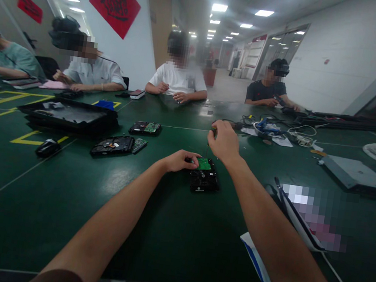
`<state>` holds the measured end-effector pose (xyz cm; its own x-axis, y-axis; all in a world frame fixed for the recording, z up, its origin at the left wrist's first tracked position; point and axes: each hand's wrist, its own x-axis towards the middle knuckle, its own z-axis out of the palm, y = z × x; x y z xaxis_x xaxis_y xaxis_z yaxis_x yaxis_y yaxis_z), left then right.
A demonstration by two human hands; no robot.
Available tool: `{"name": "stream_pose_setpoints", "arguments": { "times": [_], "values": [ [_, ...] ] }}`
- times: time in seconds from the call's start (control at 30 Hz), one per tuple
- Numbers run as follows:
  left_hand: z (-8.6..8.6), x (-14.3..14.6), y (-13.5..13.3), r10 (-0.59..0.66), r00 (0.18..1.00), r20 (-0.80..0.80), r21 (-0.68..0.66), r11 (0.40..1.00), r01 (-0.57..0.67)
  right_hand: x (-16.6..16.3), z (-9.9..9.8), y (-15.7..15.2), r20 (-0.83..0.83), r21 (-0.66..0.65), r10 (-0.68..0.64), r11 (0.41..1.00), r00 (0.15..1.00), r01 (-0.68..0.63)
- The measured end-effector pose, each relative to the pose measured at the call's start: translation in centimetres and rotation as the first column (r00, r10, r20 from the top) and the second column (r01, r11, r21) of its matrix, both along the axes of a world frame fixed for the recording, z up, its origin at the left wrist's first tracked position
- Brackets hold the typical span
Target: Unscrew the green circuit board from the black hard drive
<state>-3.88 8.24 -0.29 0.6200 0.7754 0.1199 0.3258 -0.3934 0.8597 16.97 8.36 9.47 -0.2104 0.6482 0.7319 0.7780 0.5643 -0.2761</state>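
A black hard drive (pixel 204 180) with a green circuit board (pixel 205 164) on its upper face lies flat on the table before me. My left hand (pixel 182 161) grips its far left side, thumb and fingers closed at the board's edge. Above the drive's far end, my right hand (pixel 225 139) is closed round a screwdriver (pixel 207 147). Its thin shaft points down toward the board; whether the tip sits in a screw is too small to tell, and the handle is mostly hidden by my fingers.
Left of my hands lie another hard drive (pixel 145 128), an opened drive (pixel 113 146), a loose circuit board (pixel 139 145), a black tray (pixel 73 113) and a computer mouse (pixel 48 148). Cables (pixel 269 126) and a grey metal box (pixel 358 174) lie right. Several people sit across the table (pixel 93 221).
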Motion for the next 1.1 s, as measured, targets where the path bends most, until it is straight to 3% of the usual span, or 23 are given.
{"name": "stream_pose_setpoints", "arguments": {
  "times": [0.3, 0.5, 1.1],
  "values": [
    [0.1, 0.1, -0.1, -0.014, 1.000, 0.010, -0.013, 1.000, 0.014, 1.2, -0.7, -0.6, 0.035, 0.022, 0.039, 0.999, 0.999, -0.040],
    [-0.1, 0.1, -0.1, -0.001, 1.000, 0.020, -0.030, 1.000, 0.002, 1.5, -1.4, -0.7, -0.056, 0.027, 0.081, 0.996, 0.995, -0.079],
    [0.1, 0.4, -0.3, 0.014, 1.000, 0.024, -0.045, 0.999, -0.013, 1.7, -1.4, -0.7, -0.072, 0.003, 0.113, 0.994, 0.991, -0.113]
  ]
}}
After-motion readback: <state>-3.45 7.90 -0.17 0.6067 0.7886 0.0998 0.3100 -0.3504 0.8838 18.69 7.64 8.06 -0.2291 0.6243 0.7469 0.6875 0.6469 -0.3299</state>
